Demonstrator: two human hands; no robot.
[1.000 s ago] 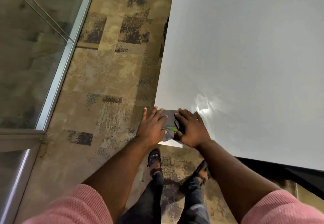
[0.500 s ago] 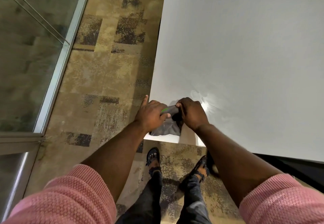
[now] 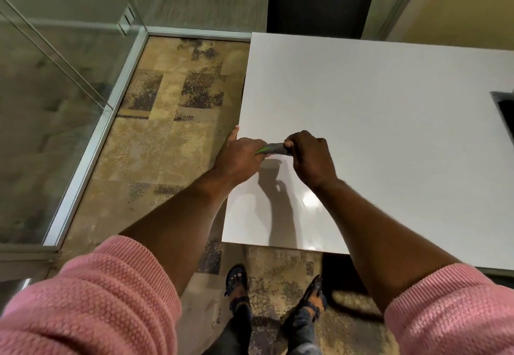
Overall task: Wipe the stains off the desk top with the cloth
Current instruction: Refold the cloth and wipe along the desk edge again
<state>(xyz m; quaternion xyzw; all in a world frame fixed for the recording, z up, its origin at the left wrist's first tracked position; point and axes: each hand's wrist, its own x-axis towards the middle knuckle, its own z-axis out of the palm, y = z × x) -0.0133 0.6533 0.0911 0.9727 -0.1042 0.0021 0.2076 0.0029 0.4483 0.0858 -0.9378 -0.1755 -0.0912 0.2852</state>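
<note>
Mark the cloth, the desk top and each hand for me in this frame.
cloth [image 3: 274, 149], head view, on the grey strip showing between the hands.
desk top [image 3: 375, 121], head view, on bare white surface.
left hand [image 3: 236, 160], head view, on its back.
right hand [image 3: 311, 157], head view, on its back.

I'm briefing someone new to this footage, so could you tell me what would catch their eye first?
Two hands, left and right, meet at the picture's middle, gripping a bunched grey cloth with a green edge, held above the white desk. Pink sleeves fill the bottom corners, and patchy brown carpet spreads left of the desk.
</note>
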